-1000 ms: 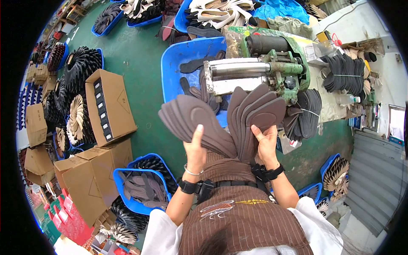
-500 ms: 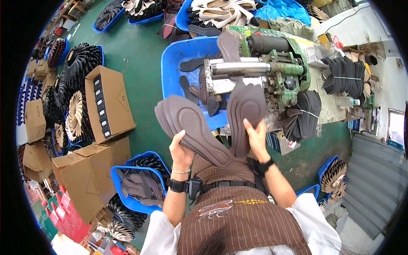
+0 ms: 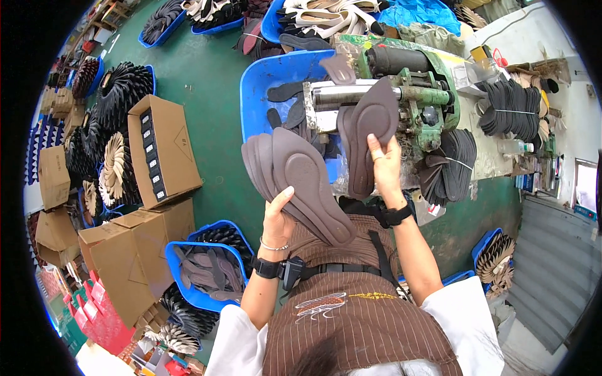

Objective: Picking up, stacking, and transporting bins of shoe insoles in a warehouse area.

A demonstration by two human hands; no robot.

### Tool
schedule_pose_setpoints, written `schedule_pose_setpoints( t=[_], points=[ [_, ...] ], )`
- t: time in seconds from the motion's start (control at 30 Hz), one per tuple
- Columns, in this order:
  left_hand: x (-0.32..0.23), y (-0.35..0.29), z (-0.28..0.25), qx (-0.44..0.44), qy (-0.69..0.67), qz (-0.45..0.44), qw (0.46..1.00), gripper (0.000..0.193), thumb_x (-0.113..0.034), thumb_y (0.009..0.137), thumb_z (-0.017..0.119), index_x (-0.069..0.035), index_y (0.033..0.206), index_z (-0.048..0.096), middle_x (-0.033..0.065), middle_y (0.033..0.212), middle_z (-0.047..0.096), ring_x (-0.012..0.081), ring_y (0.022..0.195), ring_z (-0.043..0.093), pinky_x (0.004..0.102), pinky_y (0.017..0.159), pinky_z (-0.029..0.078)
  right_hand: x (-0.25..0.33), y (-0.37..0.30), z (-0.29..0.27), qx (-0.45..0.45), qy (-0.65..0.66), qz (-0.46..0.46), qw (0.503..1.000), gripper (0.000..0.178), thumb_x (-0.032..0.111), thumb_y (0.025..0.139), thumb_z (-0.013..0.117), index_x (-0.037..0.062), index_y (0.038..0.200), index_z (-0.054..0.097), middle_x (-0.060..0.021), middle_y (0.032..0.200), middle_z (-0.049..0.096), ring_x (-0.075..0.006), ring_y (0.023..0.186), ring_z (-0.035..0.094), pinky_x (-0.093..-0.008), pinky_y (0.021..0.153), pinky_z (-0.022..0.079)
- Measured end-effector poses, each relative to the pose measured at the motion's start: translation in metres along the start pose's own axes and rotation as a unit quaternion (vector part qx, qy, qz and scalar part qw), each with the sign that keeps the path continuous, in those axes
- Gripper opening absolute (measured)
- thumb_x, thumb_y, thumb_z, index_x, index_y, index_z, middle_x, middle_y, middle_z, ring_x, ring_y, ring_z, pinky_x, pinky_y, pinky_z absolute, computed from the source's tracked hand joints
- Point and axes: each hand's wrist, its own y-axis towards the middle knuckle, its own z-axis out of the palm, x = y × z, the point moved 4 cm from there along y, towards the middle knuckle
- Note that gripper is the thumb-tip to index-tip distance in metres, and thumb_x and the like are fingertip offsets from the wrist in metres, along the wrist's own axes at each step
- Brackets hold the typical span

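Observation:
My left hand is closed around the lower part of a fanned stack of dark brown insoles, its thumb pressed on the top one. To the right, my right hand grips a smaller bunch of brown insoles, thumb on top, raised near the machine. The green machine carries a metal roller. Another brown insole lies at the machine's far side, partly hidden behind the roller. Just beyond my hands a blue bin holds loose dark insoles.
Tied stacks of black insoles lie on the bench at the right. Left of me stand an open cardboard box and a blue basket of insoles. A far blue bin holds light shoe parts.
My right hand has lifted its insoles up and slightly right, toward the machine. The left hand's stack has shifted right and fanned differently. Less of the insole behind the roller shows.

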Motion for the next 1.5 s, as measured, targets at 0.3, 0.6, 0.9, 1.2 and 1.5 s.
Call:
schedule_pose_setpoints(
  t=[0.3, 0.6, 0.9, 1.2, 1.5],
  points=[
    [0.007, 0.001, 0.012, 0.026, 0.042, 0.005, 0.999, 0.049, -0.007, 0.082, 0.06, 0.001, 0.128, 0.043, 0.0145, 0.123, 0.053, 0.028, 0.112, 0.053, 0.0411, 0.096, 0.044, -0.011, -0.014, -0.004, 0.03, 0.064, 0.161, 0.984, 0.025, 0.019, 0.095, 0.051, -0.0037, 0.107, 0.055, -0.0103, 0.082, 0.066, -0.0148, 0.07, 0.064, -0.0262, 0.058, 0.052],
    [0.012, 0.008, 0.023, 0.021, 0.066, -0.016, 0.997, 0.051, -0.006, 0.083, 0.06, 0.002, 0.13, 0.04, 0.0154, 0.125, 0.051, 0.0283, 0.116, 0.051, 0.0393, 0.099, 0.042, -0.016, -0.047, -0.004, -0.015, -0.015, 0.192, 0.981, 0.013, 0.014, 0.087, 0.064, 0.0036, 0.082, 0.059, 0.006, 0.071, 0.049, -0.0033, 0.063, 0.043, -0.0188, 0.059, 0.038],
    [0.018, 0.012, 0.03, 0.047, 0.111, -0.012, 0.993, 0.048, -0.017, 0.089, 0.059, 0.002, 0.129, 0.042, 0.0123, 0.124, 0.052, 0.0246, 0.114, 0.051, 0.0393, 0.1, 0.039, 0.004, -0.065, 0.04, 0.142, 0.063, 0.209, 0.965, 0.014, 0.014, 0.087, 0.065, 0.0011, 0.092, 0.062, 0.0014, 0.084, 0.061, -0.0056, 0.077, 0.054, -0.0218, 0.068, 0.046],
    [0.024, 0.018, 0.037, 0.069, 0.018, -0.062, 0.996, 0.045, -0.026, 0.096, 0.048, 0.002, 0.131, 0.041, 0.015, 0.13, 0.049, 0.0264, 0.12, 0.048, 0.0421, 0.101, 0.04, 0.013, -0.021, 0.014, 0.04, -0.023, 0.175, 0.983, 0.017, 0.014, 0.089, 0.061, -0.0009, 0.097, 0.061, -0.0041, 0.083, 0.066, -0.0077, 0.072, 0.059, -0.0227, 0.062, 0.048],
    [0.018, 0.019, 0.045, 0.06, -0.006, -0.065, 0.996, 0.053, -0.039, 0.095, 0.049, 0.001, 0.128, 0.042, 0.0131, 0.122, 0.054, 0.0254, 0.111, 0.054, 0.0398, 0.094, 0.046, -0.002, 0.011, -0.006, -0.023, 0.032, 0.163, 0.986, 0.018, 0.02, 0.09, 0.061, 0.0032, 0.083, 0.057, 0.0054, 0.065, 0.052, -0.0016, 0.056, 0.043, -0.0211, 0.048, 0.036]
  ],
)
